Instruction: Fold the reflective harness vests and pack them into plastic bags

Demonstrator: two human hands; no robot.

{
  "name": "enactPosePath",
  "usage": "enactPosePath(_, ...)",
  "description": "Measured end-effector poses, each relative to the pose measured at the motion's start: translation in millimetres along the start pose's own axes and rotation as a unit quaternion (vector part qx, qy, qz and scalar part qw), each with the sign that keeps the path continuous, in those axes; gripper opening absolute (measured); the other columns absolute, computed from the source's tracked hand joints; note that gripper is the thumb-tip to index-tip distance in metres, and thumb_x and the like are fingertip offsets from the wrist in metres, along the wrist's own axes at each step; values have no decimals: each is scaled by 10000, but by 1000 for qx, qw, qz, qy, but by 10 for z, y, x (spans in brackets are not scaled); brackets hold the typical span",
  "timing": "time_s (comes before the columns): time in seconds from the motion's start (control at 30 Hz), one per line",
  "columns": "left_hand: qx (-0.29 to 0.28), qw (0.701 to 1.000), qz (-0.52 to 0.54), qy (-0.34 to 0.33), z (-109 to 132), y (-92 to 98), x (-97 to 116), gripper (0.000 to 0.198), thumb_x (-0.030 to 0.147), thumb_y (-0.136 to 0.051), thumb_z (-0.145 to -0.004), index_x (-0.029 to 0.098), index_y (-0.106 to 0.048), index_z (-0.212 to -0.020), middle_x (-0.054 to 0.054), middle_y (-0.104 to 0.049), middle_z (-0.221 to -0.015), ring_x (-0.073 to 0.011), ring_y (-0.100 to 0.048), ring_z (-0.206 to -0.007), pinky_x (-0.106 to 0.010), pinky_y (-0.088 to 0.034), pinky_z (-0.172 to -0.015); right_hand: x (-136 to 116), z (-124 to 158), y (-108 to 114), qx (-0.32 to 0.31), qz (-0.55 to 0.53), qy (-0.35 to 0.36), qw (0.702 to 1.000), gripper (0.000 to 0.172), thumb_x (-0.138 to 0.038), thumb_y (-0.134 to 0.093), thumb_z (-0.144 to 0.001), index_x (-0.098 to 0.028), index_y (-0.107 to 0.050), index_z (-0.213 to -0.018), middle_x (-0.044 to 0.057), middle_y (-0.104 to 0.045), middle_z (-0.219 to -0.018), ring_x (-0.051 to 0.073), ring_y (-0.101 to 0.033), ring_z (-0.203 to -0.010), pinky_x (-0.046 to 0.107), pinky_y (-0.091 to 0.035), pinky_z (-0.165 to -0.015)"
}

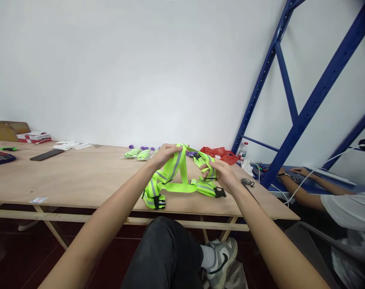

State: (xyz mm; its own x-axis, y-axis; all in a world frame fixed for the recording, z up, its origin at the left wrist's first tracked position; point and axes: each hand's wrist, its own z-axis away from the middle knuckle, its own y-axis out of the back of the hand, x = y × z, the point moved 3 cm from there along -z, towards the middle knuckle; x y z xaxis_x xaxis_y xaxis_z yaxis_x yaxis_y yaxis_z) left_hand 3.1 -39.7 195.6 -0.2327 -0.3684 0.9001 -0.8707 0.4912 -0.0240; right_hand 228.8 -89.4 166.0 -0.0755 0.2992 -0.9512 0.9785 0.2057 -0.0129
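Observation:
A neon yellow-green reflective vest (179,187) made of straps with grey stripes lies partly on the wooden table, its upper straps lifted. My left hand (167,154) is closed on one raised strap, thumb and fingers pinching its top edge. Further right, my right hand (221,172) grips another strap, with the band curving around its fingers. A black buckle (160,202) hangs at the vest's lower left near the table's front edge. Another black buckle (220,192) rests at its right end, just below my right hand.
Behind the vest lie bagged green-striped bundles (137,153) and a red plastic bag (221,154). A water bottle (243,151) stands by the blue metal rack (278,160). At left are a cardboard box (9,130) and a dark flat bar (46,155). Another person's arms (299,188) are at far right.

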Motion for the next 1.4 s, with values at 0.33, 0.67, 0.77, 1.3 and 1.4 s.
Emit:
enactPosePath(0.33, 41, 962, -231, -141, -175, 68, 827, 257, 290, -657, -822, 114, -640, -634, -26, -626, -676, -184, -666, -798, -312, -487, -797, -137, 157, -81, -77, 133, 0, 988, 411, -519, -813, -706, -192, -627, -873, 14, -724, -759, 149, -658, -545, 252, -536, -516)
enactPosePath(0.67, 59, 909, -315, -268, -91, -84, 1398, 190, 263, -606, -841, 141, -732, -767, -63, -707, -859, -199, -668, -881, -316, -512, -818, -469, 107, 32, 166, 227, 155, 947, 360, -567, -717, -790, -210, -678, -773, 29, -650, -645, 225, -678, -594, 277, -457, -450)
enactPosePath(0.77, 66, 909, -324, -255, -82, -77, 1453, 221, 282, -586, -863, 139, -741, -796, -57, -705, -833, -187, -656, -859, -291, -511, -769, -613, 103, -12, 108, 155, 129, 973, 339, -525, -762, -750, -203, -693, -832, 16, -634, -678, 172, -603, -572, 291, -483, -517)
enactPosePath(1.3, 77, 917, -321, -224, -52, 26, 1317, 288, 363, -628, -856, 139, -683, -683, -29, -637, -700, -170, -616, -729, -261, -460, -640, -572, 298, 12, -116, 20, -13, 993, 380, -440, -848, -705, -208, -622, -903, -33, -537, -726, 80, -430, -500, 219, -351, -416)
enactPosePath(1.4, 64, 932, -296, -200, -31, 48, 1267, 301, 398, -629, -839, 127, -725, -750, -43, -686, -770, -185, -644, -783, -266, -480, -691, -627, 251, 65, -31, 123, 35, 991, 410, -435, -877, -658, -201, -653, -909, 13, -645, -815, 128, -557, -609, 248, -443, -503)
